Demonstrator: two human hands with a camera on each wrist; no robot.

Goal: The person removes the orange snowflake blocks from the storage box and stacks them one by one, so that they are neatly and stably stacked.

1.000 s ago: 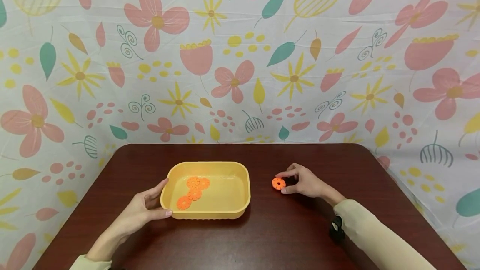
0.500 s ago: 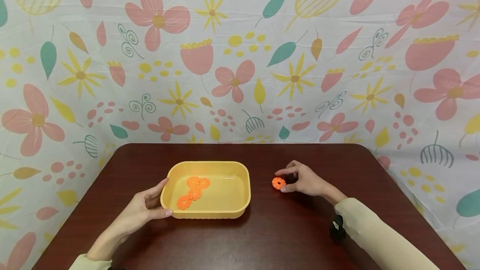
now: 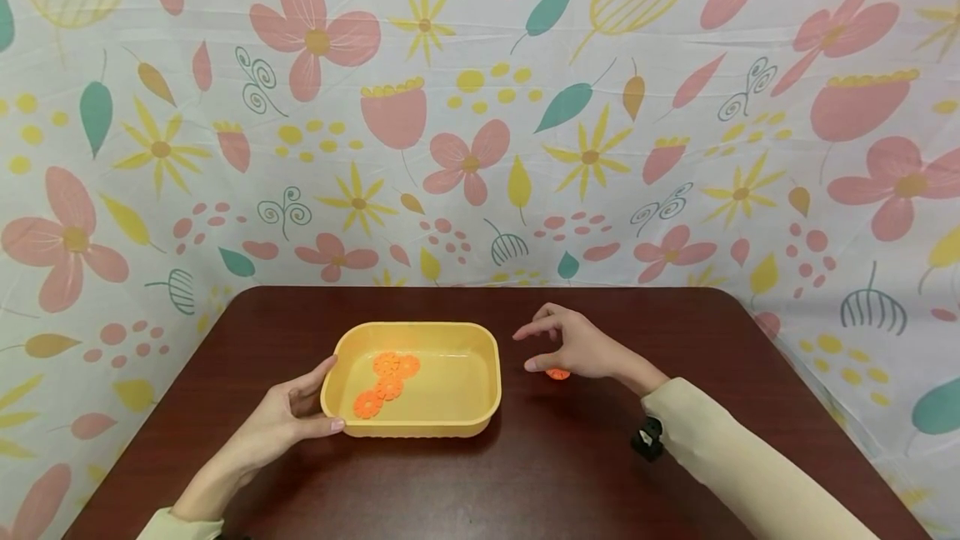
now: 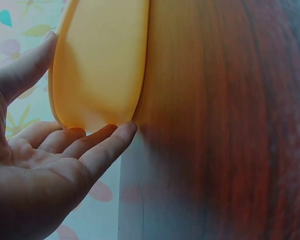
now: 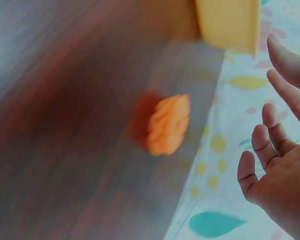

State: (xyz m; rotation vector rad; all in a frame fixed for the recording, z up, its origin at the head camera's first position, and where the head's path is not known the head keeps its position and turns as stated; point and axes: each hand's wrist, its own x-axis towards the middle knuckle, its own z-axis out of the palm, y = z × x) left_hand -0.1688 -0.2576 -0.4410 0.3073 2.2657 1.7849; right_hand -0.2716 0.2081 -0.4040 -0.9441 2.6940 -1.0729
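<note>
A yellow plastic bin sits on the table, and my left hand grips its left end, thumb at the front corner and fingers along the side. Inside the bin lie several flat orange flower-shaped discs, some overlapping. Right of the bin, my right hand hovers over the table with fingers parted and nothing between them. Partly hidden beneath it is an orange notched piece. In the right wrist view this orange piece looks like a thick stack with a ridged side, apart from the fingers.
The dark reddish-brown table has rounded back corners. Behind it and at both sides hangs a white cloth printed with flowers and leaves. A black device is worn at the right wrist.
My right hand has let go of the orange notched piece and moved up and left, toward the bin. The piece stays on the table. My left hand and the bin keep their place.
</note>
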